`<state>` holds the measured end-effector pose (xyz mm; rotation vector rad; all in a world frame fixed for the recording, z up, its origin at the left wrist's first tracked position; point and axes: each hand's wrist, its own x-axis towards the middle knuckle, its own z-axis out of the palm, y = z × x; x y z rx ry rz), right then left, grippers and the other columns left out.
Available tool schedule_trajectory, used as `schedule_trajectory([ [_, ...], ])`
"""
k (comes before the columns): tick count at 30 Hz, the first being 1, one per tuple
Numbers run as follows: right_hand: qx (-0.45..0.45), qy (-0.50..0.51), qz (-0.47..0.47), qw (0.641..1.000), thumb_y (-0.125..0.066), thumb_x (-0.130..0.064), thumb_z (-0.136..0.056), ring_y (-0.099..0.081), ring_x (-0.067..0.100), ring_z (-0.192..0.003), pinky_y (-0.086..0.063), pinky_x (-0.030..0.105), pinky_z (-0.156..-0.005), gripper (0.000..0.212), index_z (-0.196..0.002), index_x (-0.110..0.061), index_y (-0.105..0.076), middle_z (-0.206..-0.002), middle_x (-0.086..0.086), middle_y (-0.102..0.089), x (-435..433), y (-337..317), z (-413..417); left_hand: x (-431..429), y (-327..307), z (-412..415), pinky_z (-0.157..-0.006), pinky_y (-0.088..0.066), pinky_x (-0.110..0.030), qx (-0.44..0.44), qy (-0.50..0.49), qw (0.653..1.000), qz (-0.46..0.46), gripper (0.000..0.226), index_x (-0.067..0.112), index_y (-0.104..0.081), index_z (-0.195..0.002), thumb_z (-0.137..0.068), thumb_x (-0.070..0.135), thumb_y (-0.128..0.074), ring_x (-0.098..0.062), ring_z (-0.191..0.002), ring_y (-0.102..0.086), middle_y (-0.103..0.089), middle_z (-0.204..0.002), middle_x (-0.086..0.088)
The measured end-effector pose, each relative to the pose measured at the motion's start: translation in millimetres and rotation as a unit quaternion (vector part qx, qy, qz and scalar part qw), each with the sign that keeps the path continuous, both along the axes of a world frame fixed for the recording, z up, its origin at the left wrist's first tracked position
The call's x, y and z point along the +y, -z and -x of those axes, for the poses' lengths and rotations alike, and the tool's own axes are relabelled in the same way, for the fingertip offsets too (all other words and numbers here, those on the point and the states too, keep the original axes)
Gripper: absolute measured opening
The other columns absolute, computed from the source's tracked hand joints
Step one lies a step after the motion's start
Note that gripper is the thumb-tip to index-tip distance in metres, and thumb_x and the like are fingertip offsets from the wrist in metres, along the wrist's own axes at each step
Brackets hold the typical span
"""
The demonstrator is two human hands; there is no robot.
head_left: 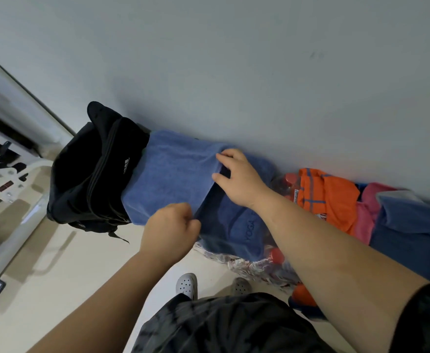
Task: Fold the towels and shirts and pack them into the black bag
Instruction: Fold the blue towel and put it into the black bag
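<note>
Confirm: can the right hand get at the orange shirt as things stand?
Probably yes. The orange shirt lies uncovered near the right hand, with nothing between them. But that hand grips the light blue towel, so it would have to let go first.

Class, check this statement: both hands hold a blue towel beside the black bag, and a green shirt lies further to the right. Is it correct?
Not quite: the head view shows the shirt on the right is orange, not green. The rest stands: the left hand and right hand both hold the blue towel beside the black bag.
</note>
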<state>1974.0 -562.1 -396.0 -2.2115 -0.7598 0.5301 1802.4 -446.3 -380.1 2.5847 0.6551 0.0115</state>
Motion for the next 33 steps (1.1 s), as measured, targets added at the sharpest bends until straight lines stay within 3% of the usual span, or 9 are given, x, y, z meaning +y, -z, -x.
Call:
schedule_trajectory([
  [4, 0.003, 0.022, -0.128, 0.991, -0.056, -0.011, -0.099, -0.055, -0.003, -0.094, -0.040, 0.014, -0.098, 0.044, -0.143, -0.006, -0.051, -0.137, -0.005, -0.043, -3, -40, -5, 0, -45, -4, -0.053, -0.043, -0.036, -0.072, -0.004, 0.997, 0.016, 0.019, 0.012, -0.050, -0.061, -0.067, 0.029, -0.046, -0.023, -0.060, -0.051, -0.051, -0.054, -0.001],
  [9, -0.011, 0.084, -0.132, 0.988, -0.053, -0.006, -0.100, -0.054, -0.002, -0.091, -0.034, -0.001, -0.088, 0.036, -0.136, -0.005, -0.058, -0.128, -0.005, -0.044, -50, -50, -16, -38, -57, -20, -0.055, -0.042, -0.035, -0.036, 0.082, 0.995, 0.038, 0.018, 0.013, -0.052, -0.066, -0.067, 0.030, -0.046, -0.020, -0.063, -0.051, -0.054, -0.059, -0.003],
  [11, -0.026, 0.090, -0.052, 0.994, -0.056, -0.010, -0.099, -0.057, 0.010, -0.104, -0.035, 0.005, -0.097, 0.036, -0.134, -0.003, -0.059, -0.129, -0.001, -0.048, -68, -30, -16, -55, -33, -28, -0.055, -0.043, -0.036, 0.044, 0.129, 0.990, 0.033, 0.018, 0.013, -0.051, -0.070, -0.072, 0.031, -0.048, -0.024, -0.067, -0.052, -0.056, -0.064, -0.003],
  [13, -0.019, 0.061, 0.061, 0.996, -0.060, -0.019, -0.097, -0.054, 0.023, -0.121, -0.038, 0.025, -0.109, 0.043, -0.137, -0.003, -0.056, -0.140, 0.005, -0.046, -80, -6, -14, -69, -4, -35, -0.055, -0.041, -0.034, 0.117, 0.161, 0.980, 0.027, 0.014, 0.016, -0.048, -0.069, -0.077, 0.027, -0.052, -0.027, -0.069, -0.054, -0.054, -0.066, 0.000],
  [17, -0.064, -0.007, 0.236, 0.970, -0.054, -0.038, -0.098, -0.040, 0.033, -0.131, -0.036, 0.040, -0.110, 0.056, -0.148, -0.015, -0.043, -0.155, 0.000, -0.030, -84, 12, -3, -78, 21, -40, -0.053, -0.034, -0.031, 0.153, 0.188, 0.970, -0.008, 0.018, 0.017, -0.041, -0.064, -0.076, 0.023, -0.052, -0.024, -0.059, -0.047, -0.044, -0.059, 0.002],
  [22, -0.083, 0.021, 0.156, 0.984, -0.052, -0.035, -0.100, -0.041, 0.031, -0.131, -0.037, 0.042, -0.109, 0.051, -0.146, -0.014, -0.047, -0.153, -0.001, -0.035, -83, 2, -5, -70, 1, -43, -0.048, -0.032, -0.033, 0.121, 0.172, 0.977, 0.041, 0.024, 0.013, -0.040, -0.058, -0.074, 0.023, -0.055, -0.021, -0.050, -0.037, -0.044, -0.053, -0.004],
  [26, -0.173, 0.080, 0.108, 0.976, -0.057, -0.033, -0.096, -0.049, 0.032, -0.122, -0.041, 0.043, -0.102, 0.045, -0.135, -0.012, -0.058, -0.142, 0.001, -0.049, -93, -5, -6, -73, -13, -46, -0.059, -0.046, -0.037, 0.087, 0.176, 0.975, 0.107, 0.022, 0.011, -0.058, -0.067, -0.072, 0.032, -0.053, -0.020, -0.062, -0.054, -0.061, -0.063, -0.004],
  [30, -0.167, 0.033, 0.261, 0.950, -0.050, -0.057, -0.093, -0.032, 0.033, -0.136, -0.028, 0.047, -0.109, 0.065, -0.148, -0.024, -0.042, -0.156, 0.003, -0.029, -96, 2, 1, -70, 1, -51, -0.064, -0.051, -0.042, 0.128, 0.194, 0.970, 0.069, 0.029, 0.012, -0.062, -0.072, -0.085, 0.037, -0.053, -0.021, -0.065, -0.059, -0.065, -0.067, -0.004],
  [33, -0.176, -0.004, 0.232, 0.957, -0.044, -0.061, -0.095, -0.014, 0.033, -0.149, -0.018, 0.050, -0.116, 0.073, -0.156, -0.025, -0.027, -0.165, 0.008, -0.011, -80, 2, 17, -41, 14, -51, -0.071, -0.052, -0.042, 0.049, 0.137, 0.989, -0.016, 0.024, 0.016, -0.062, -0.081, -0.087, 0.034, -0.047, -0.026, -0.079, -0.060, -0.064, -0.081, -0.002],
])
